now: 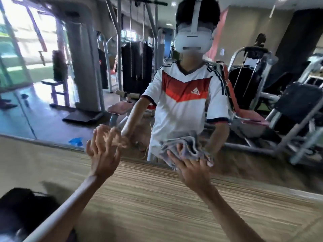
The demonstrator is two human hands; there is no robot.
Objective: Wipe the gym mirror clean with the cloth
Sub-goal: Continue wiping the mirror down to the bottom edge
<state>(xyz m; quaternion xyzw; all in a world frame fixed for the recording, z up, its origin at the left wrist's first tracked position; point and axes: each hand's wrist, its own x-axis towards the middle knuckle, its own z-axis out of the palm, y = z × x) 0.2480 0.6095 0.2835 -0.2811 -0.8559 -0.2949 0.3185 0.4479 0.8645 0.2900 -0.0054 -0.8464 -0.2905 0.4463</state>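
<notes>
Fingers (174, 158) of your right hand (190, 172) spread flat, pressing the cloth (183, 147) low on the mirror (52, 116) — wiping step; left hand (103, 154) splayed, empty, fingertips at the glass. Next — sweep sideways, even pressure.

A striped wood-grain surface (157, 198) runs under the mirror (52, 110), dark object (21, 206) at left.

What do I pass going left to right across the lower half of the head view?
Black bag → blue object reflected in the mirror → left hand, fingers spread against the glass → cloth pressed to the mirror under the right hand.
</notes>
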